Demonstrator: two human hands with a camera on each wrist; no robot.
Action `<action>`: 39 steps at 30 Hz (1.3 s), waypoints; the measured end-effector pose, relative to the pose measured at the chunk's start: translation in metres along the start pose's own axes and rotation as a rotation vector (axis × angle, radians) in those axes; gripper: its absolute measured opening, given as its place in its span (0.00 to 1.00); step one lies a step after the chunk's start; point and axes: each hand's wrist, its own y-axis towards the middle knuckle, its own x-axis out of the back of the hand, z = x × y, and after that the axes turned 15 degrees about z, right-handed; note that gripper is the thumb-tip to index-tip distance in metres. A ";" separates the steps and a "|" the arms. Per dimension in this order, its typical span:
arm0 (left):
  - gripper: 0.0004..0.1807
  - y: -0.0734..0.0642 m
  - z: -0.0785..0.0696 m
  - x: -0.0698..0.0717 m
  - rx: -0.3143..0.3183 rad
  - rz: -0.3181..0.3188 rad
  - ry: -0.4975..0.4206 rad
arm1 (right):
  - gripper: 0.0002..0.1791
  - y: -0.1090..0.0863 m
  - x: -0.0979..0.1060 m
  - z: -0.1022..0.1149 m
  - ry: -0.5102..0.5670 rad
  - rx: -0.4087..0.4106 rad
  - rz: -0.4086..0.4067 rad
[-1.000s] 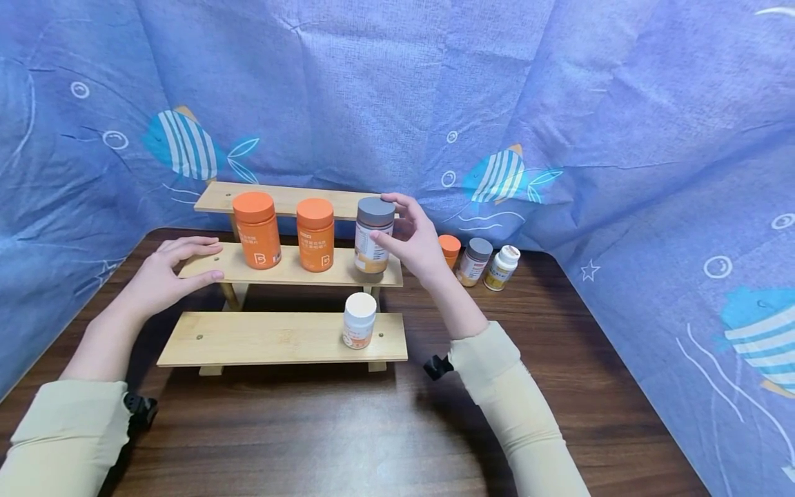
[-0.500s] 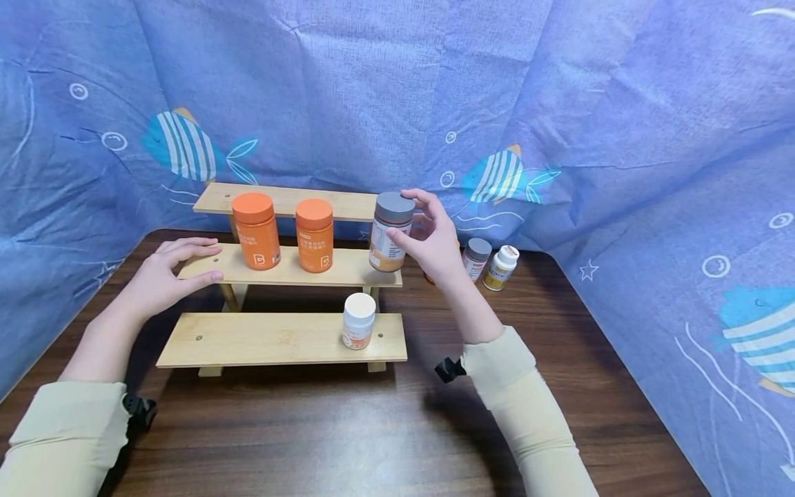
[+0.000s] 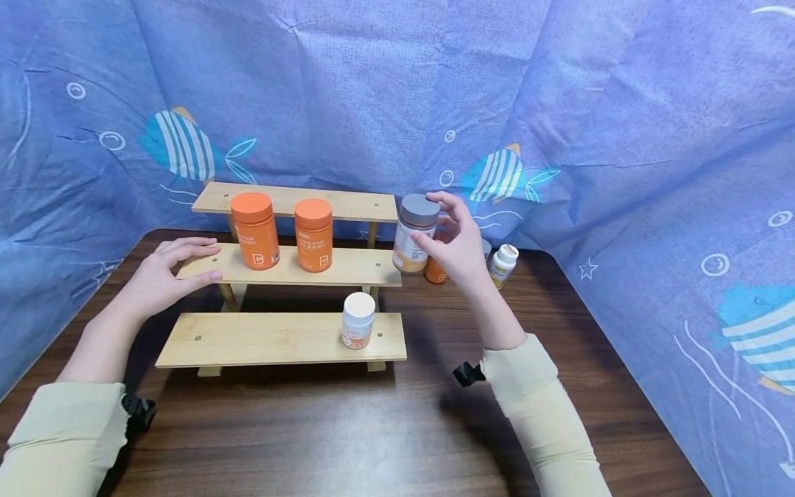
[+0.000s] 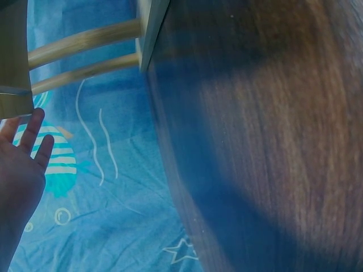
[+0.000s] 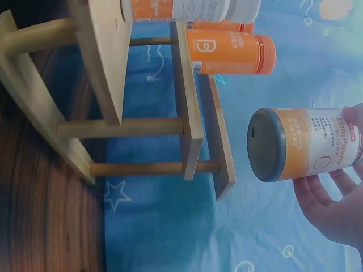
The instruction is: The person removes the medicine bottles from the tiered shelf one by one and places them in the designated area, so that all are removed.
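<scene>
My right hand [image 3: 458, 241] holds a grey-lidded supplement bottle [image 3: 413, 241] by its upper part. In the right wrist view, this bottle [image 5: 306, 144] hangs off the end of the wooden shelves, its dark base showing. My left hand [image 3: 155, 279] rests at the left end of the middle shelf [image 3: 348, 276] of a three-step wooden rack, fingers and thumb fairly straight. In the left wrist view, fingertips [image 4: 38, 116] touch a board's edge. Two orange bottles [image 3: 256, 231] stand on the middle step. A small white bottle [image 3: 358, 321] stands on the lowest shelf.
Behind my right hand, an orange bottle [image 3: 436, 270] and a mostly hidden grey-lidded one stand on the dark wooden table [image 3: 348, 428]. A white-capped bottle [image 3: 504, 264] is beside them. A blue fish-patterned cloth [image 3: 373, 90] hangs behind the rack.
My right hand has carried the grey-lidded bottle rightward, from over the middle shelf's right part to past its end. My left hand has stayed in place.
</scene>
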 end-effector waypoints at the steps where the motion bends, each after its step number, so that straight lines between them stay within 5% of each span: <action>1: 0.30 0.000 0.000 0.000 0.002 0.001 0.000 | 0.31 -0.001 0.002 -0.001 -0.001 -0.001 -0.007; 19: 0.29 0.001 0.000 -0.001 -0.015 -0.011 -0.001 | 0.30 -0.029 0.013 0.014 -0.073 -0.130 -0.077; 29: 0.29 0.001 -0.001 0.000 -0.011 -0.006 -0.001 | 0.31 -0.040 0.019 -0.004 -0.022 -0.177 -0.093; 39: 0.29 0.000 0.001 0.000 -0.005 -0.008 -0.002 | 0.31 -0.049 0.024 -0.025 -0.120 -0.196 -0.085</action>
